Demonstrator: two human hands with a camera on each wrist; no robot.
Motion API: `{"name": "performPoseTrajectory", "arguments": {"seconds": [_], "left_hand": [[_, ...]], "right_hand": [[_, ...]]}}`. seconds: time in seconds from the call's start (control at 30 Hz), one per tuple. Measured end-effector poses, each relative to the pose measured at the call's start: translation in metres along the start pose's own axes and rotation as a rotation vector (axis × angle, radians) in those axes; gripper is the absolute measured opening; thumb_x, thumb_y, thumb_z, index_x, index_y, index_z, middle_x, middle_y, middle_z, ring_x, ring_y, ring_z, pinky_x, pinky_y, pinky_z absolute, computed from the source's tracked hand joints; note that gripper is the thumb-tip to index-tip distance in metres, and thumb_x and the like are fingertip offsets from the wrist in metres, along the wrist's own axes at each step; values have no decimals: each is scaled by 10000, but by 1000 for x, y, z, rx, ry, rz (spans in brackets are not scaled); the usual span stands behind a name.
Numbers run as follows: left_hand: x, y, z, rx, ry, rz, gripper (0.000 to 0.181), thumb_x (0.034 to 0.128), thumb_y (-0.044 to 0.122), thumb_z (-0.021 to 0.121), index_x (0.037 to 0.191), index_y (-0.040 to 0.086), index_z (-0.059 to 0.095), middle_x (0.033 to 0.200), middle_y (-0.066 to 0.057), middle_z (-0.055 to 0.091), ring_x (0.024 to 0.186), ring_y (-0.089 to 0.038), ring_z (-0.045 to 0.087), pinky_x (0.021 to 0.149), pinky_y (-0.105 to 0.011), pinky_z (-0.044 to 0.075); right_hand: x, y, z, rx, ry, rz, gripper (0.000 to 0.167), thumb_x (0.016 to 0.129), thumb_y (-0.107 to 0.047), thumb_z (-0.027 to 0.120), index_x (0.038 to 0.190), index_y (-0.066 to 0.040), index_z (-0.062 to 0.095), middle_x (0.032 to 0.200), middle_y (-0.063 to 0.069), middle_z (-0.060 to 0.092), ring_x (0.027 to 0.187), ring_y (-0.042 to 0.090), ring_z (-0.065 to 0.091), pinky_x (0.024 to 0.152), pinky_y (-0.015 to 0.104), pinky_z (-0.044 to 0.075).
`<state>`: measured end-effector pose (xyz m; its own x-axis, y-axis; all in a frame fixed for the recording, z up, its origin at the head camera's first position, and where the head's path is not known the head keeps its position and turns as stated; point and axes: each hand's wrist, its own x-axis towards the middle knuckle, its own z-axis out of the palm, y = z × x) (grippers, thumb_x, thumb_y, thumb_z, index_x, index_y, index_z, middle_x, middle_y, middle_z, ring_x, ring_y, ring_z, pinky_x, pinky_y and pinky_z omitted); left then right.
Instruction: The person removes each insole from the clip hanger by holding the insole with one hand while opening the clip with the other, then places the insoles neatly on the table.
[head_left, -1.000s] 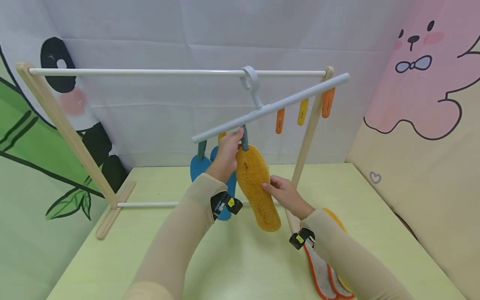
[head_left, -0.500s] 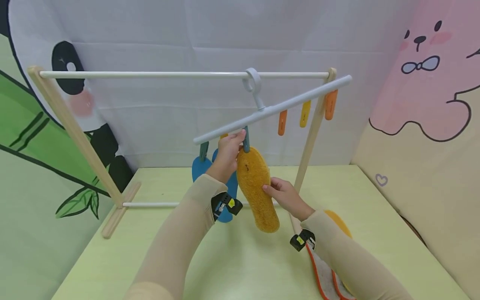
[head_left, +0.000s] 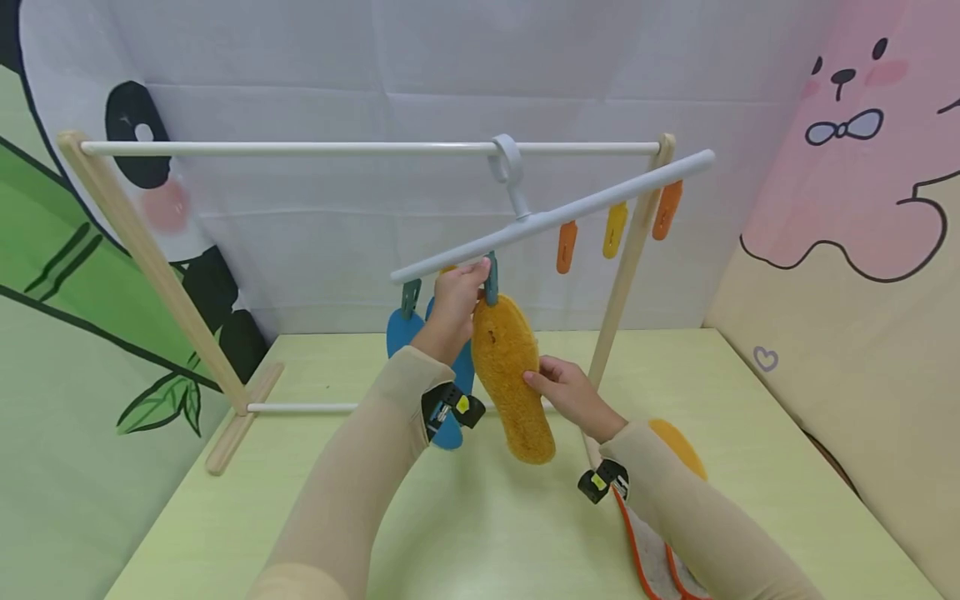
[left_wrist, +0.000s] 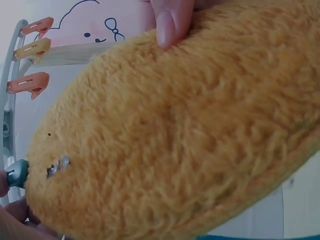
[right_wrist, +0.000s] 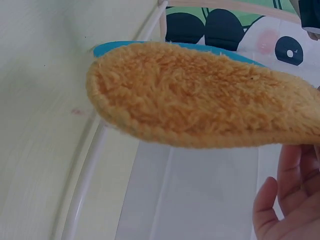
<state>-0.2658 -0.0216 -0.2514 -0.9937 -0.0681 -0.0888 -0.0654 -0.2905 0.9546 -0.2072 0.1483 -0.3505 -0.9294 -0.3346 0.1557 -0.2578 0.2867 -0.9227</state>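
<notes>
A fuzzy orange insole (head_left: 513,379) hangs by its top from a teal clip (head_left: 491,279) on the tilted white hanger (head_left: 585,206). My left hand (head_left: 450,308) pinches that clip just under the bar; the clip's end also shows at the lower left of the left wrist view (left_wrist: 18,173). The right hand (head_left: 573,392) holds the insole's right edge, thumb on the front face; its other fingers are partly behind. Blue insoles (head_left: 405,329) hang at the hanger's lower left end from a dark green clip (head_left: 410,297), partly hidden by my left arm.
Orange clips (head_left: 567,247) and a yellow clip (head_left: 615,230) hang from the hanger's raised right side. A wooden rack with a white rod (head_left: 300,149) carries the hanger. Grey insoles with red edges (head_left: 648,550) and another orange insole (head_left: 678,448) lie near my right sleeve.
The hanger's right end and its clips have shifted slightly right. Both hands keep their holds; the insole's lower end has swung slightly left. The head view has turned a little.
</notes>
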Motion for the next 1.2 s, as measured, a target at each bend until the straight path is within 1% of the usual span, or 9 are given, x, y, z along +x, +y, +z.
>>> {"name": "performPoseTrajectory", "arguments": {"seconds": [0.33, 0.53, 0.7, 0.8, 0.97, 1.07, 1.2], "left_hand": [[-2, 0, 1, 2, 13, 14, 318, 974, 215, 573, 1184, -16, 629, 910, -2, 482, 782, -192, 450, 656, -247, 346], [-3, -1, 2, -5, 21, 8, 321, 972, 205, 576, 1201, -13, 634, 909, -1, 490, 760, -185, 460, 621, -240, 350], [-4, -1, 1, 37, 38, 15, 326, 973, 217, 576, 1201, -7, 641, 902, -6, 504, 703, -160, 466, 628, -257, 328], [-4, -1, 1, 67, 46, 22, 330, 973, 223, 577, 1208, 0, 641, 906, 2, 511, 701, -155, 475, 633, -261, 312], [-4, 1, 2, 80, 36, 23, 331, 974, 233, 574, 1204, 4, 640, 914, 15, 501, 742, -171, 475, 633, -257, 298], [-4, 1, 2, 83, 36, 24, 328, 974, 236, 575, 1192, 1, 641, 905, 12, 493, 733, -170, 469, 650, -268, 301], [-5, 1, 2, 87, 47, 19, 329, 970, 245, 581, 1178, -3, 640, 896, 8, 490, 705, -156, 468, 699, -299, 316]], "right_hand": [[-4, -1, -2, -18, 16, -20, 274, 994, -113, 524, 1112, 127, 588, 1035, 200, 658, 947, 241, 619, 863, 375, 489], [-8, -1, -2, -19, 7, -34, 272, 994, -102, 521, 1110, 135, 591, 1040, 221, 657, 947, 267, 629, 862, 383, 493], [-9, 2, -3, -4, -4, -41, 272, 994, -91, 517, 1110, 146, 583, 1049, 233, 652, 946, 278, 635, 864, 385, 500], [-9, 3, -3, 3, -14, -49, 270, 994, -84, 513, 1109, 151, 580, 1050, 237, 650, 940, 281, 640, 851, 374, 507], [-11, 3, -5, 10, -17, -41, 282, 998, -89, 508, 1129, 153, 571, 1068, 237, 640, 951, 287, 639, 857, 383, 509], [-12, 3, -5, -2, -12, -25, 285, 998, -99, 511, 1132, 144, 577, 1065, 223, 635, 961, 291, 629, 859, 381, 507], [-14, 4, -5, -18, -12, -7, 270, 996, -105, 516, 1112, 126, 592, 1043, 189, 620, 994, 273, 567, 835, 339, 495]]}}
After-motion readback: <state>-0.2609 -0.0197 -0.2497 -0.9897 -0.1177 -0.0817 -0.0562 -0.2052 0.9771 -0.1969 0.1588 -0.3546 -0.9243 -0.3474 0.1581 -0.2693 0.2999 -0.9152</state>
